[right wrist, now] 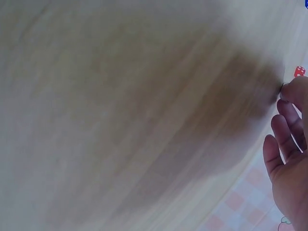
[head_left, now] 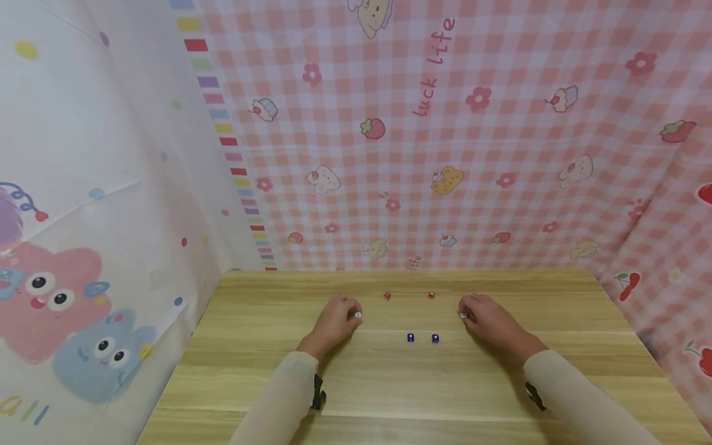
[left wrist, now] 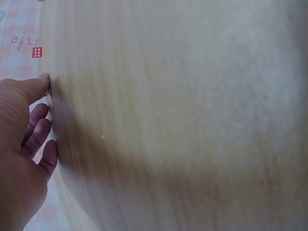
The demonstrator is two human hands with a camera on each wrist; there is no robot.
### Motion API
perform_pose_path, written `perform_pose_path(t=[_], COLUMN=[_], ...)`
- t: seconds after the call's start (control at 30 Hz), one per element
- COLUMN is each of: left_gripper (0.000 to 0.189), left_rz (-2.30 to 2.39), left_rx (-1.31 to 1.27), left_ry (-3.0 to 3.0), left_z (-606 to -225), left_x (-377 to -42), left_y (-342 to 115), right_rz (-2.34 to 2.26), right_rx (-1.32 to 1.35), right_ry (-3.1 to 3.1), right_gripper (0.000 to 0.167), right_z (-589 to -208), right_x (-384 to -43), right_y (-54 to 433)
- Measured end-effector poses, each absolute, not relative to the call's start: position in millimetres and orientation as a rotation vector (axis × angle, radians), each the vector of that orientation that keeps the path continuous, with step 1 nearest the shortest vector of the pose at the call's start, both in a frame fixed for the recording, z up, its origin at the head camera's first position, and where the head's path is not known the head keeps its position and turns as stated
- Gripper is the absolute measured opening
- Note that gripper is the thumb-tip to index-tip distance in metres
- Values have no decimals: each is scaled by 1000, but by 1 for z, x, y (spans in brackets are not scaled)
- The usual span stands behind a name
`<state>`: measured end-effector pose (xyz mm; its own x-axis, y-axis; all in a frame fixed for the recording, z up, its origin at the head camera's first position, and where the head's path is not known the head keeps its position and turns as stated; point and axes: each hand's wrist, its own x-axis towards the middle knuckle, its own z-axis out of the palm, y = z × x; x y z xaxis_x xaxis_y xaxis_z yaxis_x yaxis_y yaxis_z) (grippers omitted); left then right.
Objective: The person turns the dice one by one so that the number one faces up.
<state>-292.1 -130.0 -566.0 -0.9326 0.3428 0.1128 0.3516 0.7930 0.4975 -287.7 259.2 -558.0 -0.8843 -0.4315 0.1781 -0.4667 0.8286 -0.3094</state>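
Observation:
In the head view my left hand [head_left: 337, 321] pinches a white die [head_left: 358, 315] between thumb and fingertips, low over the wooden table. My right hand [head_left: 489, 318] pinches another white die [head_left: 464, 316], mostly covered by its fingers. Between the hands, a little farther back, lie two red dice, the left one [head_left: 387, 296] and the right one [head_left: 431, 295]. Nearer the front sit two blue dice, one [head_left: 410, 338] left of the other [head_left: 436, 339]. Both wrist views show the other fingers loosely bent; the held dice are nearly hidden there.
The light wooden table [head_left: 389, 389] ends at the back against a pink checked cloth [head_left: 345, 210] printed with small figures. A white cloth [head_left: 183, 185] with cartoon shapes hangs at the left. More checked cloth [head_left: 667, 247] borders the right side.

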Motion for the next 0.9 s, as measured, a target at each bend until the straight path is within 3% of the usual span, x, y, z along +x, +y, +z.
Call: perform_pose_path(t=[0.9], left_gripper=[8], left_rz=[-825], left_rx=[-586], left_ry=[-2958], left_z=[-563], left_x=[-294], left_y=[-130], right_rz=[451], right_rx=[717], right_ry=[-2897], right_gripper=[16], right_z=[-556], right_x=[-282], right_y=[258])
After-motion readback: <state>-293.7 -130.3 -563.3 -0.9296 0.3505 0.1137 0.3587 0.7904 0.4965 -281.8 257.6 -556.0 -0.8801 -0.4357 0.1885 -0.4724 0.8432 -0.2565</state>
